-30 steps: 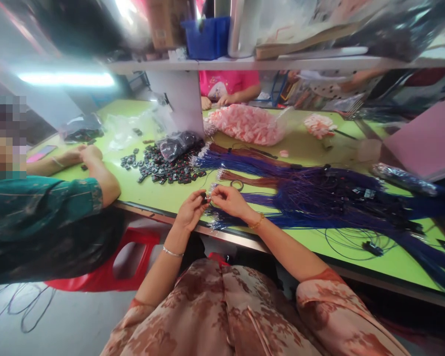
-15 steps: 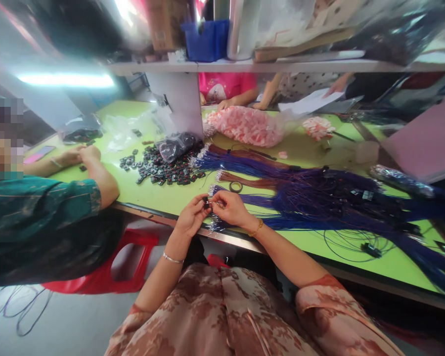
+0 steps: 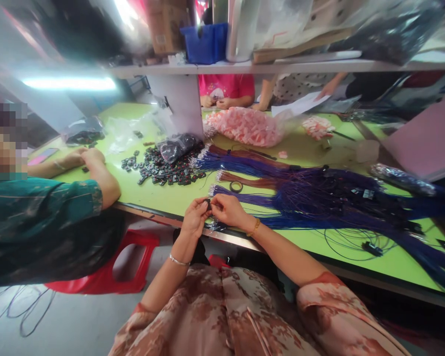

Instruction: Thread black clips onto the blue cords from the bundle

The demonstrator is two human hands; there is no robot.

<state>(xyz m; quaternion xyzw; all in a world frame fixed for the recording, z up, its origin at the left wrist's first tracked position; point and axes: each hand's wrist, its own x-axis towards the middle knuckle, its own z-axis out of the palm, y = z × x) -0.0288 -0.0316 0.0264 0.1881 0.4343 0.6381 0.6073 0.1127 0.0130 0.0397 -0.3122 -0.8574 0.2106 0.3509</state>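
My left hand (image 3: 196, 216) pinches a small black part (image 3: 207, 203) near the front edge of the green table (image 3: 133, 193). My right hand (image 3: 228, 210) touches the same spot from the right, fingertips pressed together; what they grip is too small to make out. Behind my hands lie blue and brown wire bundles (image 3: 304, 193) with pale tips at their left ends. A black ring of tape (image 3: 236, 186) rests just beyond my right hand. A pile of small black parts (image 3: 166, 168) spreads to the back left.
A person in a green top (image 3: 40, 207) sits at the left on a red stool (image 3: 141, 247). Across the table are other people, near a bag of pink pieces (image 3: 244, 126). A shelf (image 3: 244, 66) with a blue bin (image 3: 205, 43) spans above.
My hands have drawn slightly closer together around the black part, the left shifting a little to the right. Across the table, the paper and the hand at it have moved left.
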